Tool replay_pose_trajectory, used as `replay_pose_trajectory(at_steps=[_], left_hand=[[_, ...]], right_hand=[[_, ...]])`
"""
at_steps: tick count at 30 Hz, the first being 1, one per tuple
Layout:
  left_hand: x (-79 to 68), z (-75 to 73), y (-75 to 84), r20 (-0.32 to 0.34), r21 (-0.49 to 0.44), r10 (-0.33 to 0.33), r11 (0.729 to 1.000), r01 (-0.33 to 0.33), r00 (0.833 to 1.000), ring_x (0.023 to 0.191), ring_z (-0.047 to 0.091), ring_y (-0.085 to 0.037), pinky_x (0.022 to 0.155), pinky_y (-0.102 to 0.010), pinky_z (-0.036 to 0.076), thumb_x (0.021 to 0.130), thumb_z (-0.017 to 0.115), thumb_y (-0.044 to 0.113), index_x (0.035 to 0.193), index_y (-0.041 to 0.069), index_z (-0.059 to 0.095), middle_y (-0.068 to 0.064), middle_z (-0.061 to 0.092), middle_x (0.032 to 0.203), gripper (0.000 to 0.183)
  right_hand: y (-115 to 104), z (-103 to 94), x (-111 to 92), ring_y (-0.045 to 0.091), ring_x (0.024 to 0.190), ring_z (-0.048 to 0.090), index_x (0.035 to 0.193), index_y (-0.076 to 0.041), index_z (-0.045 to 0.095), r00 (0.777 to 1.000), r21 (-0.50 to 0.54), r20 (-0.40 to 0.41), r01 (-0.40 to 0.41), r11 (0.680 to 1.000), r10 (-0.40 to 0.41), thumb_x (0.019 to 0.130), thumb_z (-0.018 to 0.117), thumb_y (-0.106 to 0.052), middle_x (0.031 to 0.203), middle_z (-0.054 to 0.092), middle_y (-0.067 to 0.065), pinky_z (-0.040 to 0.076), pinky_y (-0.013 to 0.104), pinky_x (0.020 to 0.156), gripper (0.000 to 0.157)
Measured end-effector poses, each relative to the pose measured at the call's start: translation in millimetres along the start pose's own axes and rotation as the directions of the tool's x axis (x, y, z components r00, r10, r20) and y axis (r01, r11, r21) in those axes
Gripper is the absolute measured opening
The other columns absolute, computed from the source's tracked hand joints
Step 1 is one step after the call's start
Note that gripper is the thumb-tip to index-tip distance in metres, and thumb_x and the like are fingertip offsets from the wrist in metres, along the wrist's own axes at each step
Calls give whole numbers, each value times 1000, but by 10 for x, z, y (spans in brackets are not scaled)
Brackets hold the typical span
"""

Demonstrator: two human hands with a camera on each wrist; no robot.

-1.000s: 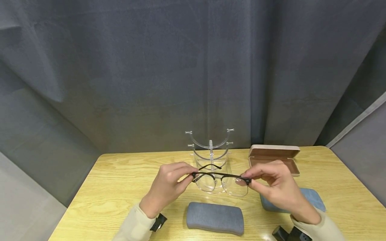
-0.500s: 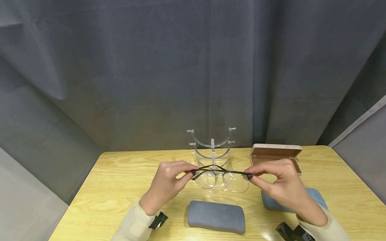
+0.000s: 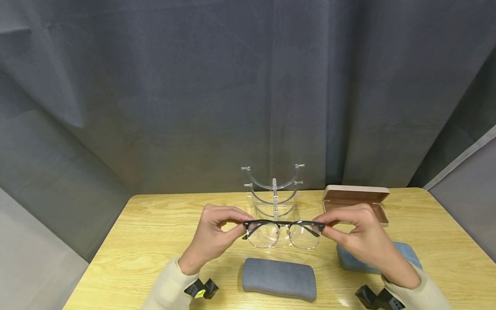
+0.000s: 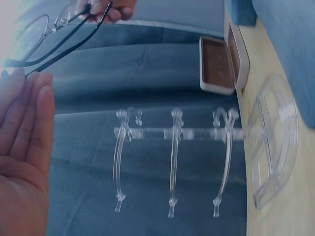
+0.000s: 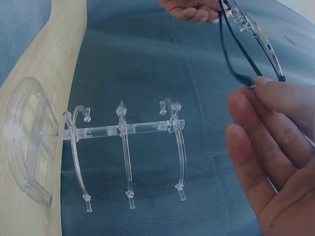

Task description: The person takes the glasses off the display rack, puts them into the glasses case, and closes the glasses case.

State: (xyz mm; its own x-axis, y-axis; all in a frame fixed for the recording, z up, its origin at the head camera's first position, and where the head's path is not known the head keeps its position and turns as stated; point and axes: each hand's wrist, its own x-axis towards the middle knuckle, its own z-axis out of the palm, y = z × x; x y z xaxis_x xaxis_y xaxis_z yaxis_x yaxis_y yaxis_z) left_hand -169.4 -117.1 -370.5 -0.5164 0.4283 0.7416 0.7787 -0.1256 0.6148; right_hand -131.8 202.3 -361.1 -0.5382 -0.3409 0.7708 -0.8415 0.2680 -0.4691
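A pair of eyeglasses (image 3: 284, 223) with black upper rims and clear lenses is held level above the table, lenses facing me. My left hand (image 3: 215, 237) pinches its left corner between thumb and fingers. At the opposite corner, my right hand (image 3: 358, 232) pinches the frame the same way. The dark temples show behind the lenses, looking folded inward; both wrist views show them close to the front. Just beyond the glasses stands a clear eyeglass display stand (image 3: 275, 198) with curved arms, its lower part seen through the lenses. No glasses sit on its arms.
A closed grey glasses case (image 3: 279, 279) lies in front of the stand. To the right, a blue case (image 3: 404, 254) is partly behind my right hand. An open case (image 3: 355, 193) with brown lining stands at the back right, before the grey curtain (image 3: 193, 107).
The eyeglasses have turned from a tilted, edge-on pose so the lenses face me, and the frame is level. The temple that stuck up above the rim is now behind the lenses.
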Motion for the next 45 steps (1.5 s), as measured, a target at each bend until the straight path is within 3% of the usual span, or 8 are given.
replay_pose_trajectory(at_steps=[8,12,16,20,26,34,39,45], left_hand=[[9,47,8,-48,-166,-1,986,-7,999,92,76,-3,75,-31,67,82,68,-25,88,-17,70,-38,69,83,10],[-12,90,-12,-63,-186,-76,981,63,995,88,76,-2,72,-31,67,84,67,-23,90,-19,70,-38,69,85,8],[-19,146,-10,-76,-59,-152,987,147,986,84,78,-7,72,-31,67,88,68,-16,94,-13,75,-30,76,90,10],[1,214,8,-64,158,-146,975,154,987,81,80,-16,72,-26,66,87,73,-12,96,-2,80,-17,81,92,15],[84,377,-5,27,292,-195,939,179,980,76,79,-13,71,-16,62,86,73,-8,99,2,82,-12,82,94,18],[335,590,26,185,479,-303,859,183,935,73,73,-3,67,-4,53,93,75,5,104,6,83,-5,83,94,14],[484,867,-77,221,627,-352,766,145,910,65,55,6,59,-5,44,96,73,12,106,11,83,2,82,95,13],[638,1244,-341,257,740,-393,668,82,883,63,52,4,62,-10,43,94,75,13,86,20,81,13,75,77,12]], right_hand=[[12,5,8,-6,77,71,90,-4,80,1000,-2,11,15,1000,-15,59,75,30,81,80,3,57,11,69,47],[15,-26,-11,-8,81,72,93,-4,81,1000,-8,11,-1,1000,1,60,77,29,87,81,-4,57,10,69,46],[23,-91,-31,-9,86,73,96,-5,81,999,-26,7,-43,999,43,63,79,28,95,80,-13,59,11,71,46],[59,-149,-109,-9,91,73,100,-4,81,995,-14,9,-99,995,99,69,76,29,104,78,-19,60,12,74,46],[164,-281,-353,2,97,76,107,6,77,994,242,-25,-98,965,107,75,71,30,115,80,-7,62,16,76,40],[322,-589,-533,4,73,73,103,3,77,957,115,-10,-288,951,291,80,67,28,97,79,-14,58,18,59,36],[525,-821,-595,4,67,72,106,0,78,897,-27,21,-441,897,442,86,68,22,88,76,-19,58,20,56,31],[840,-1084,-715,5,70,74,110,3,76,833,-62,46,-548,834,551,90,66,17,90,76,-18,60,20,61,26]])
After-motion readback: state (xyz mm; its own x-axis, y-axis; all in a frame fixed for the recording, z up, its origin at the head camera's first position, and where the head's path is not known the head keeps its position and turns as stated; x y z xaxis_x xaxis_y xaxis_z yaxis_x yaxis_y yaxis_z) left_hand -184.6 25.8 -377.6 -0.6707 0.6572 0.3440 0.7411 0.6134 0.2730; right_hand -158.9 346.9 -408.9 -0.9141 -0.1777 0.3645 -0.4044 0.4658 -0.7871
